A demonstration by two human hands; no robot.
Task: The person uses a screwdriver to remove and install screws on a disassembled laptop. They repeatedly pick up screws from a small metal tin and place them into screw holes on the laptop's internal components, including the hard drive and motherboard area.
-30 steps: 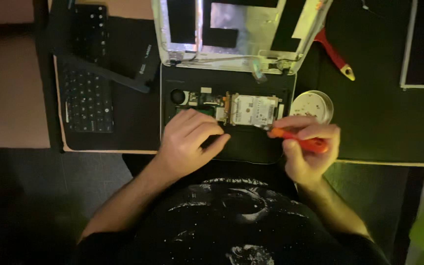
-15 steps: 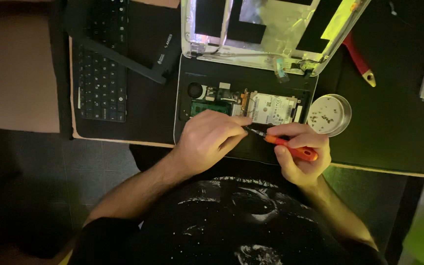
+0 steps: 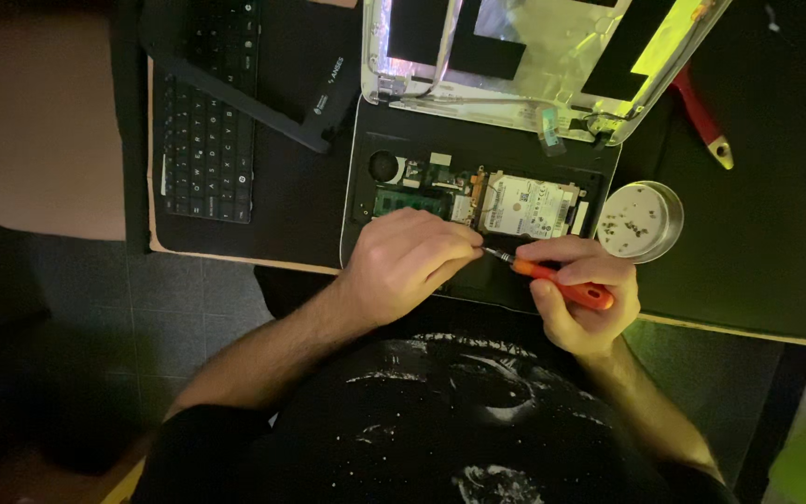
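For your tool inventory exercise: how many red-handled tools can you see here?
2: an orange-red screwdriver held in the right hand, and a red-handled tool on the black mat, top right. Others may be hidden.

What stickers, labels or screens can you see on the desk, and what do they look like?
Hard drive label: white rectangle with tiny dark print, inside the open laptop base, just above the hands.
Black pouch: small white printed mark near its corner, left of the laptop.
Laptop lid: opened up at the top, silvery foil backing with black rectangular patches; no lit screen shows.
Keyboard: black, far left, white marks on keys.
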